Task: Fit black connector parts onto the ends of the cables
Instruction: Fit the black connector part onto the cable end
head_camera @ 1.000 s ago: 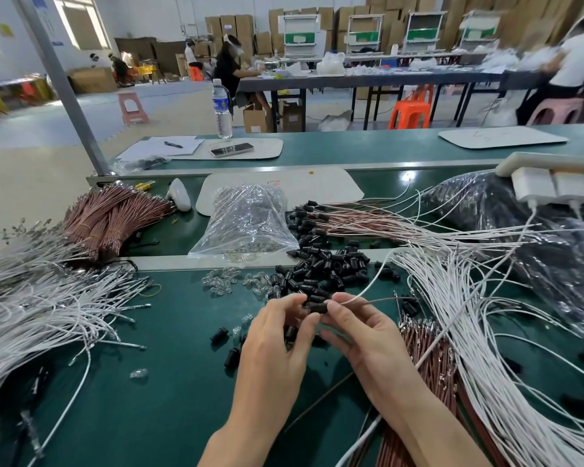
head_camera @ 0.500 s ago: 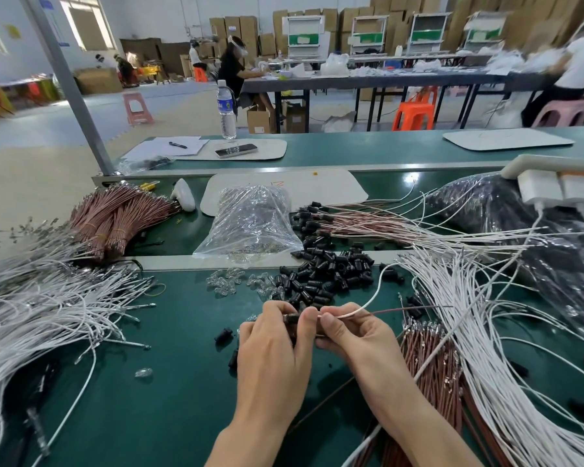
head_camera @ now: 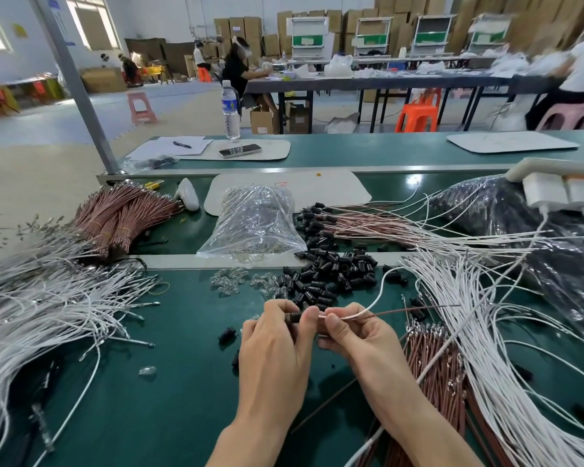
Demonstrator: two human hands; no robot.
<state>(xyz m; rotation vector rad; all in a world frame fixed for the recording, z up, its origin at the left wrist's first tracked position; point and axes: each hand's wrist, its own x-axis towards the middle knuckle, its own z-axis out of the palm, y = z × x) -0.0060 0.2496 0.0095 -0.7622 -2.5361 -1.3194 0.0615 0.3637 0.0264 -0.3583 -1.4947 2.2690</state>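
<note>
My left hand point(head_camera: 273, 352) pinches a small black connector part point(head_camera: 292, 317) between thumb and fingers. Right beside it my right hand point(head_camera: 351, 332) grips a white cable and a brown cable point(head_camera: 378, 301), their ends meeting the connector at my fingertips. The cables trail off to the right. A heap of loose black connector parts point(head_camera: 327, 274) lies just beyond my hands. White cables point(head_camera: 486, 332) fan across the right side, with brown cables point(head_camera: 432, 369) under my right wrist.
A big pile of white cables point(head_camera: 41, 311) fills the left, bundled brown cables point(head_camera: 122, 214) behind it. A clear plastic bag point(head_camera: 253, 224), small clear parts point(head_camera: 230, 281) and cables with connectors fitted point(head_camera: 344, 224) lie further back. A dark bag point(head_camera: 553, 257) sits at right. Stray connectors point(head_camera: 226, 333) dot the green mat.
My hands drew a little closer to me with the connector and cables. The cable ends now sit at the connector held in my left fingers.
</note>
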